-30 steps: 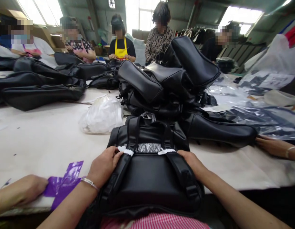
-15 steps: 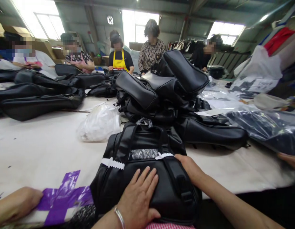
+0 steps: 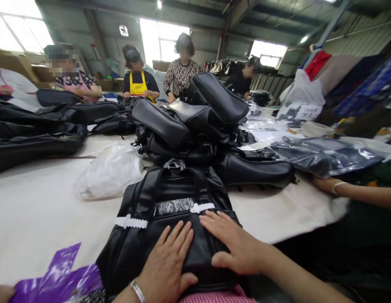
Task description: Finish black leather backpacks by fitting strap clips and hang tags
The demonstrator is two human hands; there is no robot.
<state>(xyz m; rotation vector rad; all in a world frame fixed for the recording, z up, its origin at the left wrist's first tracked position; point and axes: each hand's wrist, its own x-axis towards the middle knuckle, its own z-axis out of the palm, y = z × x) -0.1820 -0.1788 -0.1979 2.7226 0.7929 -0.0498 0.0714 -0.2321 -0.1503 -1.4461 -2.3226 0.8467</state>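
Note:
A black backpack (image 3: 179,185) lies flat before me on the table edge, its straps facing up. White zigzag-edged strips (image 3: 131,221) are wrapped round both straps, and clear plastic covers a patch between them as well as the top handle. My left hand (image 3: 170,256), with a silver bangle at the wrist, rests flat on the backpack's lower middle, fingers spread. My right hand (image 3: 230,242) lies on the right strap area, fingers stretched out just below the right white strip. Neither hand grips anything.
Several black bags (image 3: 189,122) are piled behind the backpack, more at far left. A clear bag of white pieces (image 3: 110,172) sits left. Purple tape (image 3: 56,273) marks the near-left table. A co-worker's hand (image 3: 324,184) touches a plastic-wrapped item (image 3: 321,153) at right. Several people work opposite.
My right hand has moved from the backpack's right side onto its top, fingers now flat. My left hand stays on the backpack. The view has turned right, showing more of the co-worker's arm.

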